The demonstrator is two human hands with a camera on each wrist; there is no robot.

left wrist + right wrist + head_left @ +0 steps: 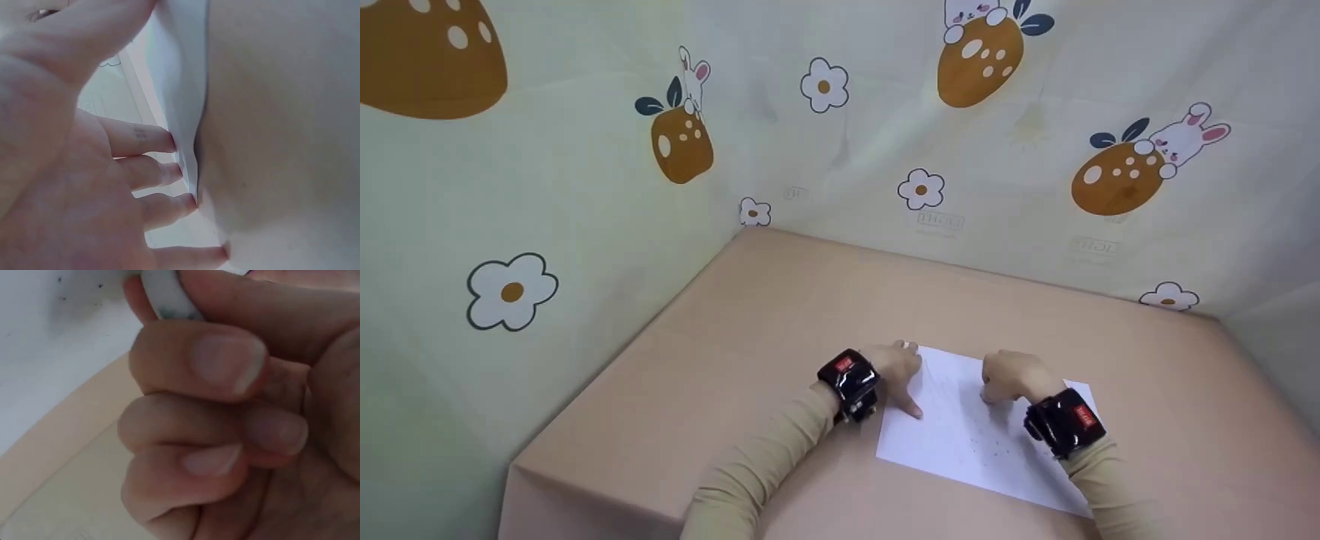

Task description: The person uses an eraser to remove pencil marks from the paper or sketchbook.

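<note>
A white sheet of paper (941,442) lies on the table, with faint grey pencil lines near its upper left and small dark crumbs (996,453) about its middle. My left hand (898,371) rests on the sheet's left edge, thumb and fingers spread. In the left wrist view the fingertips (188,202) touch the paper's edge, which lifts slightly. Over the middle of the sheet, my right hand (1011,375) pinches a white eraser (169,292) between thumb and index finger. The eraser has a dark smudge; its far end is out of view. The other fingers curl into the palm.
A tan cloth covers the table (780,300), whose front left edge drops away near the left forearm. Pale curtains (585,210) printed with flowers, rabbits and orange fruit surround the table. Black camera straps (851,382) sit on both wrists.
</note>
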